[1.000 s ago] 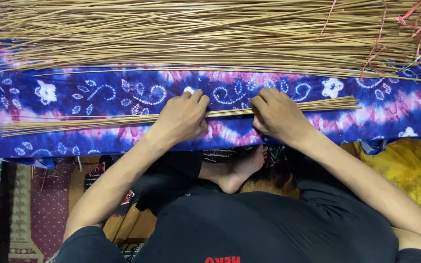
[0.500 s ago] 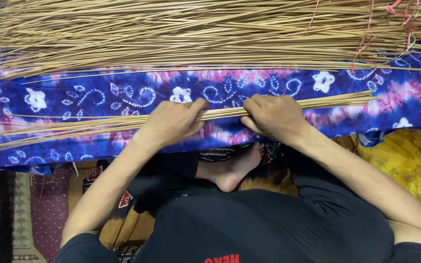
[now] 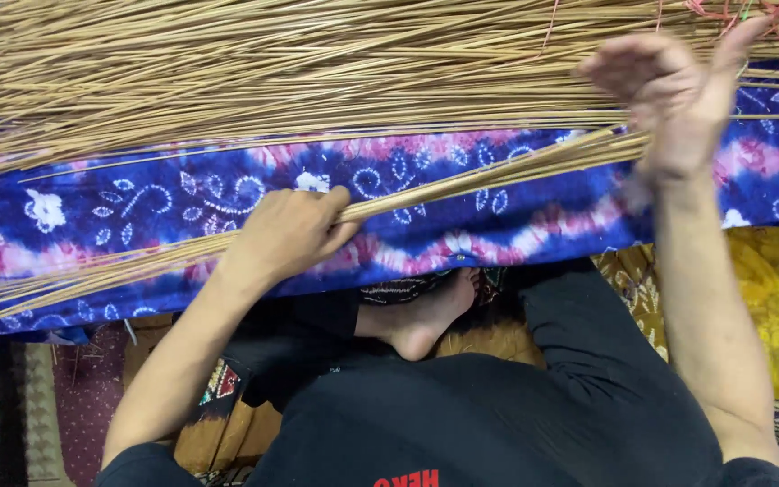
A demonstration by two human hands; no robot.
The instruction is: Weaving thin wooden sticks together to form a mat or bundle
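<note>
Left hand (image 3: 286, 236) clamps the stick bundle (image 3: 462, 176) at nine o'clock; right hand (image 3: 669, 99), fingers spread, lifts near its three o'clock end.

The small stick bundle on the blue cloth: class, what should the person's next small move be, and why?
Probably bring the right hand down onto the free end of the small stick bundle. That hand hovers open and blurred above the big stick pile, while only the left hand grips the bundle, whose ends fan loosely over the blue patterned cloth.
</note>
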